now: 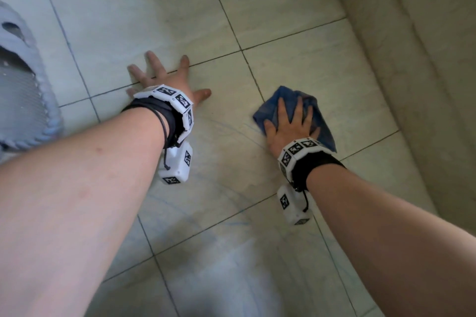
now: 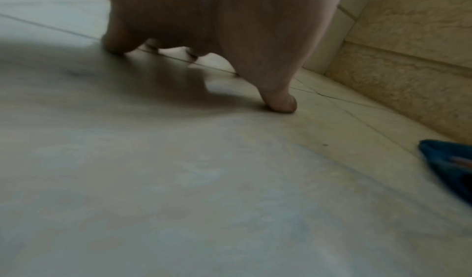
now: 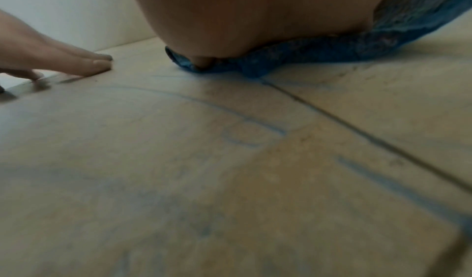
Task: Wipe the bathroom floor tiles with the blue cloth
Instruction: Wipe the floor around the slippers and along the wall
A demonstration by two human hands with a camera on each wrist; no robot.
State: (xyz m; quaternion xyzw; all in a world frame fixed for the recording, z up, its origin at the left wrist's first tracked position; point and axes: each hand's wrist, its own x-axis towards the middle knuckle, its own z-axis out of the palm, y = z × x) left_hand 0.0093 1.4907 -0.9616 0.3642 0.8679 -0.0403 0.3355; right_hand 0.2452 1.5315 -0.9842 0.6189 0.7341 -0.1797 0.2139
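Right hand [image 1: 289, 123] flat on blue cloth [image 1: 318, 121], fingers spread, pressing it to floor tiles [image 1: 224, 167] for full wiping contact. Cloth lies near wall base [image 1: 386, 85]. Left hand [image 1: 164, 77], well left of cloth, splayed flat on tile, holding nothing; likely props body weight.

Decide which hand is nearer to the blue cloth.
Right. The right hand presses flat on the blue cloth; the left hand rests spread on the floor tiles, apart from it.
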